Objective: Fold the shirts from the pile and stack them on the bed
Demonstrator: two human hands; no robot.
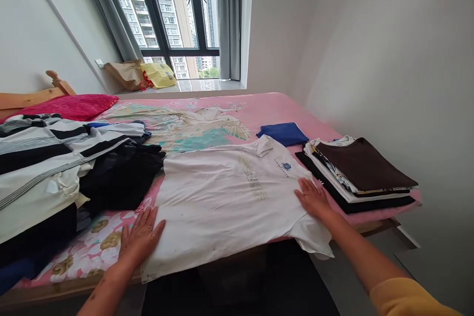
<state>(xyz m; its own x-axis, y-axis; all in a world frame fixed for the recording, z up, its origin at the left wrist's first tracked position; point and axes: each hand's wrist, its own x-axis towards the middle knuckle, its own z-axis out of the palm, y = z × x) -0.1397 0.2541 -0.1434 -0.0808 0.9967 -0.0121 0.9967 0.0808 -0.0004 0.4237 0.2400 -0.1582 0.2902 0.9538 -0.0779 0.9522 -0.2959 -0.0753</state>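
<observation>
1. Head view: the white shirt lies spread along the near edge of the bed; its lower side and a sleeve overhang, so their weight could drag it down.
2. The left hand rests at the hem, fingers flat, slightly parted, pinching nothing; a sideways push could ruck the cloth.
3. The right hand lies flat near the shoulder, fingers extended, gripping nothing; sliding outward, it could bump the folded stack.
4. Creases across the shirt could set if pressed unsmoothed.
</observation>
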